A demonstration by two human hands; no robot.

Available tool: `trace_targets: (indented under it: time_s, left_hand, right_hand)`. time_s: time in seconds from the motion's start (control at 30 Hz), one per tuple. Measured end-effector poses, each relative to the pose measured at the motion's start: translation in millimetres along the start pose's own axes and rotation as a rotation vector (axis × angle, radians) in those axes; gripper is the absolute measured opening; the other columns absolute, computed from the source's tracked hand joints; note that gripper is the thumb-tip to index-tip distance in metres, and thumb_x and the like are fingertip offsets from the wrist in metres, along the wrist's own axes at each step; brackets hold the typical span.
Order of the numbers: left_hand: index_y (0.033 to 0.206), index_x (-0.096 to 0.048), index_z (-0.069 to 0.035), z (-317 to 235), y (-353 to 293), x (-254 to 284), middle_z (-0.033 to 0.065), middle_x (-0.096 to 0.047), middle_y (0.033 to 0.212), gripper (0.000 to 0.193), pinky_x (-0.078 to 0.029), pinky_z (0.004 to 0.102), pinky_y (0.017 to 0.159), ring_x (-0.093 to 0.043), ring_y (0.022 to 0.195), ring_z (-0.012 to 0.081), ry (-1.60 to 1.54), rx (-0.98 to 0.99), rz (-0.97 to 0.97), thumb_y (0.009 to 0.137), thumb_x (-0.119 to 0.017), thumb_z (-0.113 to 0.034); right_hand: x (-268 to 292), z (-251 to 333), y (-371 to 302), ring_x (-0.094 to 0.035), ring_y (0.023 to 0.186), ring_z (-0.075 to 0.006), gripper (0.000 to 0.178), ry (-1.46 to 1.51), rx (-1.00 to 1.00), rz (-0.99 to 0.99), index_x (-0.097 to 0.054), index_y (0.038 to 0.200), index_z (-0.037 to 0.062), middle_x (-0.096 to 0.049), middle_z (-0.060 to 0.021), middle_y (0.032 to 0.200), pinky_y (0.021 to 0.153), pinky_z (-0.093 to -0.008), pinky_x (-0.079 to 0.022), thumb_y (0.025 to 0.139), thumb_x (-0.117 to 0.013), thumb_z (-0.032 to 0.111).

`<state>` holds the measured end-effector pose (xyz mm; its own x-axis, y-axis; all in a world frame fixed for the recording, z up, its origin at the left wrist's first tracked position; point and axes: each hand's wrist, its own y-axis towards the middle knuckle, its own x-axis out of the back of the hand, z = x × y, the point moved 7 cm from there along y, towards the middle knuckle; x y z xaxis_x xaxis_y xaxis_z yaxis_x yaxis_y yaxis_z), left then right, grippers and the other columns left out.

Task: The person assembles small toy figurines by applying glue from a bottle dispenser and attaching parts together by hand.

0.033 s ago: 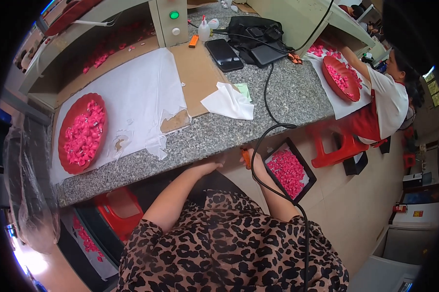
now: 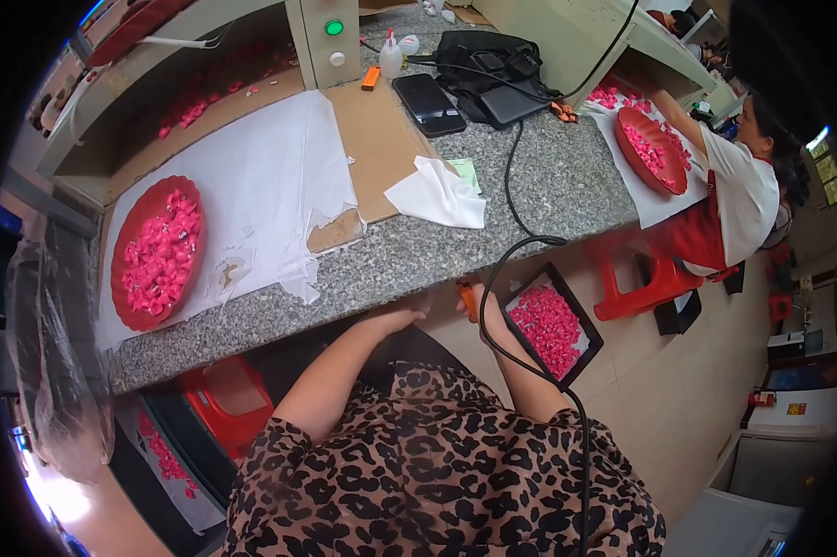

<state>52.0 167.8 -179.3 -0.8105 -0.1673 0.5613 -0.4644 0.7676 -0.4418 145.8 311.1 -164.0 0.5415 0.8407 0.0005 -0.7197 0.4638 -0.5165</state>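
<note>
Fingers of the right hand [image 2: 475, 302] pinch a small orange tool [image 2: 467, 299], likely light and rigid, just below the speckled grey stone worktop [image 2: 548, 186] edge; left hand [image 2: 395, 318]'s grip unclear.

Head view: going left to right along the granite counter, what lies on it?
Red tray of pink pieces → white sheet → brown cardboard → white cloth → black cable → second red tray of pink pieces, in front of a co-worker.
</note>
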Motion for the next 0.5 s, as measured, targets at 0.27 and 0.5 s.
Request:
trace_targets:
  time_s: [0.27,0.5]
  left_hand:
    - [0.119,-0.042,-0.008,-3,-1,6,0.0154,-0.042,0.123,0.053,-0.028,0.0356,0.096,-0.038,0.115,0.0282,-0.06,0.018,0.062,0.072,-0.058,-0.027]
    - [0.119,-0.044,-0.008,-28,-17,21,0.0129,-0.047,0.119,0.054,-0.031,0.0343,0.094,-0.042,0.112,0.027,0.022,0.006,0.087,0.07,-0.062,-0.024]
  right_hand:
    - [-8,-15,27,-0.049,0.055,-0.0196,0.049,-0.429,0.132,-0.098,-0.06,0.072,0.0032,-0.054,-0.0082,0.06,0.052,-0.0296,-0.036,0.08,-0.039,0.047]
    - [-12,18,10,-0.054,0.085,-0.0409,0.046,-0.73,0.16,-0.238,-0.06,0.088,0.0039,-0.058,-0.0238,0.085,0.075,-0.0441,-0.041,0.078,-0.04,0.044]
